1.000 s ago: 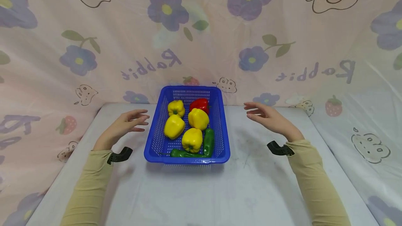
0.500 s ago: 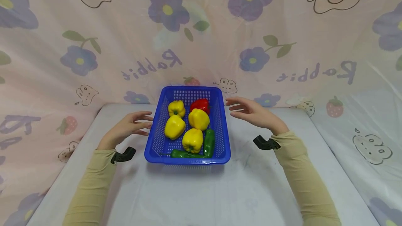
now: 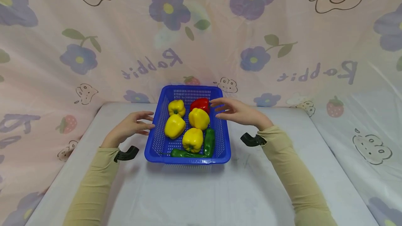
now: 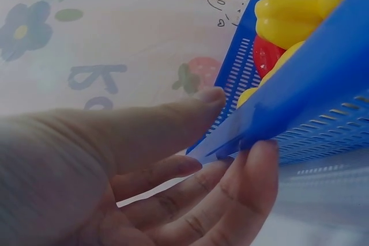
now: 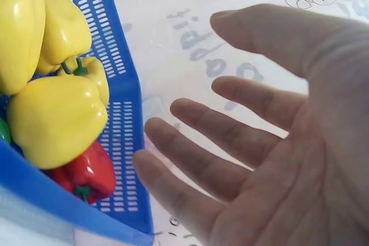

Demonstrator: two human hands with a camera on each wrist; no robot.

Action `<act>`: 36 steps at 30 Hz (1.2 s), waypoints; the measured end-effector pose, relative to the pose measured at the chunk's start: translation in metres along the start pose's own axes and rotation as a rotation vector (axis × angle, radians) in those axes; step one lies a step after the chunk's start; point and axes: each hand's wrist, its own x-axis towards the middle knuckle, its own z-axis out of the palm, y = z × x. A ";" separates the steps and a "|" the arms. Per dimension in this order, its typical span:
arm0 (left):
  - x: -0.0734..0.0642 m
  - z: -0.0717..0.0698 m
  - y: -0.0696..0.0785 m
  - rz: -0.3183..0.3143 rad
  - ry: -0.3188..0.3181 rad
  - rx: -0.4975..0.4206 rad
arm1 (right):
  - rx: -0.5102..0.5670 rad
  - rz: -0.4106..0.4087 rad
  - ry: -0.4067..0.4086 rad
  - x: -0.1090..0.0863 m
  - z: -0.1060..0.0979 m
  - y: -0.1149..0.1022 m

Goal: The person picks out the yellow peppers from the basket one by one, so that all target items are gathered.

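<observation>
A blue perforated plastic basket [image 3: 185, 160] holds several yellow bell peppers [image 3: 174, 127], a red bell pepper [image 3: 199, 105] and two long green peppers [image 3: 209, 143]. At the basket's left rim is my left hand [image 3: 128, 128]; in the left wrist view its thumb [image 4: 190, 110] lies over the rim and its loosely extended fingers [image 4: 253, 185] touch the outer side. My right hand [image 3: 242, 112] reaches over the right rim close to the red pepper, fingers apart and relaxed, holding nothing. The right wrist view shows a gap between its fingertips [image 5: 147, 165] and the red pepper [image 5: 87, 171].
The basket stands on a white-covered table [image 3: 188, 194], near its back edge. Behind rises a pink curtain [image 3: 207, 51] printed with flowers and rabbits. A black wrist mount [image 3: 127, 153] sits on the left cuff, another black mount [image 3: 252, 140] on the right.
My right hand has moved left, from beside the basket to over its right rim. The left hand has shifted slightly right to the left rim. Basket and peppers stay in place.
</observation>
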 end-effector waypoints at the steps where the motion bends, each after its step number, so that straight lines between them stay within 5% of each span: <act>1: 0.000 0.000 0.000 -0.003 0.002 0.007 | 0.002 0.001 -0.008 0.003 0.001 0.001; 20: 0.004 0.003 0.001 -0.026 0.029 0.068 | 0.044 -0.026 -0.194 0.047 0.034 0.006; 36: 0.006 0.006 0.000 -0.029 0.032 0.071 | 0.043 0.034 -0.293 0.063 0.045 0.013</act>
